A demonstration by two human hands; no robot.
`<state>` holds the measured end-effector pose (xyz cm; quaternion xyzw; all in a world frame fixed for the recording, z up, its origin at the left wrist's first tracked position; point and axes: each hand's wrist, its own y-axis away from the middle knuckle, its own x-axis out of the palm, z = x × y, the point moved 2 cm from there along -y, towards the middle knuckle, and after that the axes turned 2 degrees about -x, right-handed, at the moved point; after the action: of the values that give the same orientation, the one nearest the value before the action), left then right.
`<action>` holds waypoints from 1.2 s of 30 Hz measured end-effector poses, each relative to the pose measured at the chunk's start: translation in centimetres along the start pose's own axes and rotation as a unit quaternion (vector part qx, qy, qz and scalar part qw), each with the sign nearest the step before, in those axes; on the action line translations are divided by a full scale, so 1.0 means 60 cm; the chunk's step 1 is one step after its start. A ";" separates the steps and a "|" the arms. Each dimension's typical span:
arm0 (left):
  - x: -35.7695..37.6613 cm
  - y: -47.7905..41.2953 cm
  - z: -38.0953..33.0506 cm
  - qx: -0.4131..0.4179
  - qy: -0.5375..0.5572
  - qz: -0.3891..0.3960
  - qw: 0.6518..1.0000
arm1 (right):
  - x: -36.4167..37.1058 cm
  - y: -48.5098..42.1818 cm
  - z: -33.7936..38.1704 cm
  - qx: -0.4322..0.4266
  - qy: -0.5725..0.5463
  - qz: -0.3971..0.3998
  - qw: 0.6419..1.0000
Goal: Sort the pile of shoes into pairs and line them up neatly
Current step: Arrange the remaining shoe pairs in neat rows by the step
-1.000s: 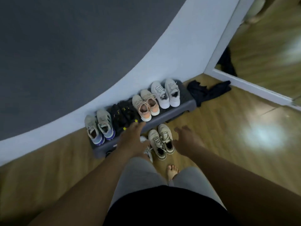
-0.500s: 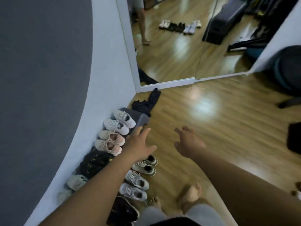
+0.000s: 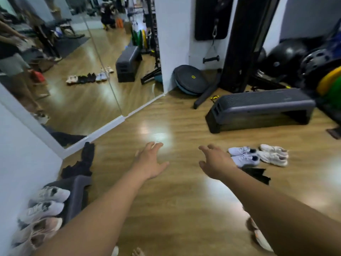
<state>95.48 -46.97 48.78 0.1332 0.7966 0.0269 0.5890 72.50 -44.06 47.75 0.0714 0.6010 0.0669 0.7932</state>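
Two hands out, both empty

Two white sneakers and two pinkish sneakers sit side by side on the gray step by the wall. Pale blue sneakers and a white pair lie on the shiny wood floor, near the right hand. It and the left hand spread their fingers and hold nothing. A big mirror lines the wall.

Two hands, two step platforms, eight sneakers (four per cluster, others partly hidden).
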 end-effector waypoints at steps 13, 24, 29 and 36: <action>0.220 -0.002 -0.558 0.278 -0.090 0.093 0.952 | -0.043 0.344 -0.508 0.330 -0.087 -0.058 0.938; 0.405 -0.059 -0.822 0.343 -0.022 0.200 0.918 | -0.040 0.498 -0.724 0.508 -0.109 -0.035 0.854; 0.458 -0.105 -0.873 0.332 -0.031 0.228 0.915 | -0.052 0.482 -0.784 0.523 -0.100 -0.015 0.846; 0.503 -0.135 -0.960 0.318 -0.038 0.236 0.917 | -0.067 0.452 -0.877 0.496 -0.078 0.010 0.865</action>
<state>31.39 -40.81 36.60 0.4986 0.6853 -0.0943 0.5223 20.21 -16.47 42.73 0.4662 0.4902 -0.2381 0.6970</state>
